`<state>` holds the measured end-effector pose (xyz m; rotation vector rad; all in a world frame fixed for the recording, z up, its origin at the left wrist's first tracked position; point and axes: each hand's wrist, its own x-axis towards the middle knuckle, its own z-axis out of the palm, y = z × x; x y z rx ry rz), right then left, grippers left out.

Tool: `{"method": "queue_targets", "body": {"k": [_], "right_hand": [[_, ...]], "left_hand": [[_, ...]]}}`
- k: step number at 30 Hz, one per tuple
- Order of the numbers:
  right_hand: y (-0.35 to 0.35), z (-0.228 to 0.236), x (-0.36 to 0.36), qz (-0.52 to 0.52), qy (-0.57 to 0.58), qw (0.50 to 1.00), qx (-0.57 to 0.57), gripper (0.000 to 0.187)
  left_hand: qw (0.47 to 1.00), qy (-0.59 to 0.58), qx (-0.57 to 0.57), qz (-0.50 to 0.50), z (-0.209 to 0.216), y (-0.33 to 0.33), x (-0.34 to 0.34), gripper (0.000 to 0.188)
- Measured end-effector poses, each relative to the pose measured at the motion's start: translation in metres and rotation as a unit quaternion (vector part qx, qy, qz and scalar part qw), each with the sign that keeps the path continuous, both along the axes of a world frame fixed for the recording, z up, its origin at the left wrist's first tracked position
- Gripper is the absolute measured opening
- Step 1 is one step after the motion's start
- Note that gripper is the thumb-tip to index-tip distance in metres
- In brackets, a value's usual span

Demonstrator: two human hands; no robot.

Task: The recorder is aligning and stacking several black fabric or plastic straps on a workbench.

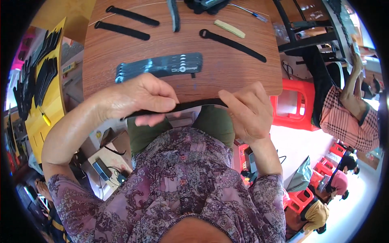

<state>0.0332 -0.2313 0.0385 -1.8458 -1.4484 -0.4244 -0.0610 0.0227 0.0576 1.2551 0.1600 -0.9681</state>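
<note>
A black strap (198, 104) is stretched between my hands just in front of the table's near edge, above my lap. My left hand (144, 97) pinches it between thumb and fingers, and its free end pokes out by the wrist. The other end sits in the closed fingers of my right hand (252, 111), which hide that tip. Beyond my hands lies a clear plastic packet (162, 65) with dark straps inside. Farther off, a loose black strap with a slotted round end (235, 45) rests at the right, and two similar black straps (127, 30) lie at the left.
On the wooden table (227, 79) there are also a pale yellow strip (229, 28), a pen-like tool (259, 17) and more dark packets (206, 5). A yellow bench (54, 97) with black straps stands left. A red stool (293, 104) and a person in a checked shirt (348, 119) are at right.
</note>
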Motion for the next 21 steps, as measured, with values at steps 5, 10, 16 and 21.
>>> {"method": "queue_targets", "body": {"k": [5, 10, 16, 21], "right_hand": [[-0.035, -0.007, 0.035, -0.040, -0.154, 0.985, -0.061, 0.039], [-0.066, -0.032, 0.078, -0.104, -0.202, 0.970, -0.082, 0.035], [-0.083, -0.052, 0.093, -0.163, -0.192, 0.957, -0.143, 0.031], [-0.090, -0.057, 0.096, -0.195, -0.182, 0.947, -0.182, 0.039]], "left_hand": [[0.979, -0.139, 0.148, 0.017, 0.003, 0.008, 0.045, 0.018], [0.935, -0.243, 0.256, 0.012, -0.013, -0.003, 0.111, 0.012], [0.879, -0.345, 0.329, 0.024, -0.052, -0.020, 0.140, 0.004], [0.763, -0.468, 0.445, -0.034, -0.050, -0.034, 0.132, 0.006]]}}
